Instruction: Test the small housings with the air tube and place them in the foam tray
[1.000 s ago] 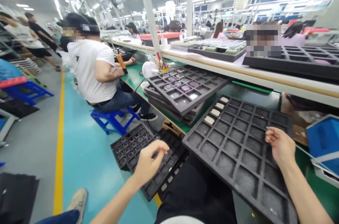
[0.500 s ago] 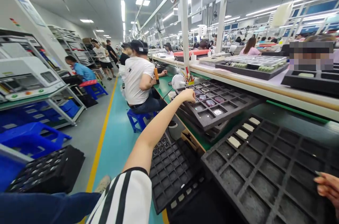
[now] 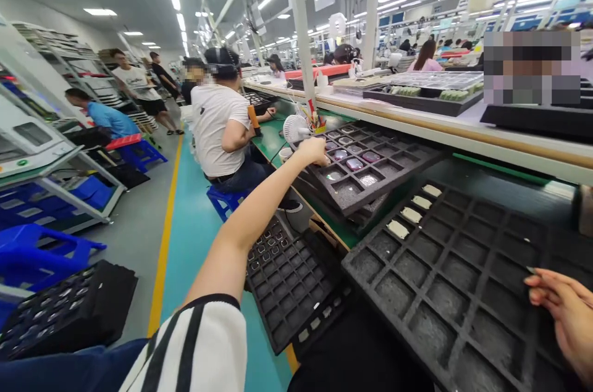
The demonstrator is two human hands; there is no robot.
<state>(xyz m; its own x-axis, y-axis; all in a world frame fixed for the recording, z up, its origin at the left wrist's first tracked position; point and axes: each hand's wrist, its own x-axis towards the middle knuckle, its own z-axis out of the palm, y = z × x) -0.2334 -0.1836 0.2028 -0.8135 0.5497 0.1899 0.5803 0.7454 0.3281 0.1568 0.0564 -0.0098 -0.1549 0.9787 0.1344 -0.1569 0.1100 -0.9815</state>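
Note:
My left hand (image 3: 315,151) reaches out to the left edge of a black foam tray (image 3: 349,197) on the bench. Its fingers are curled together, and whatever they hold is hidden. Near it, tray pockets hold dark, rounded-square glossy pieces (image 3: 354,164) and a white patterned square (image 3: 369,180). My right hand (image 3: 563,308) pinches a small, thin, pointed piece (image 3: 531,270) over a nearer black foam tray (image 3: 456,271). Along that tray's far left side lie several cream rectangular parts (image 3: 397,229); its other visible pockets look bare.
A lower black tray (image 3: 290,284) with small square frames sits to the left, below the bench. Behind the left hand stand a white fan (image 3: 296,128) and a cup (image 3: 285,154). A shelf edge (image 3: 463,134) overhangs the bench. A co-worker (image 3: 220,126) sits on a blue stool.
The view has swung slightly, so the scene sits further left and higher. More of my right hand shows. Both hands keep about the same places over their trays.

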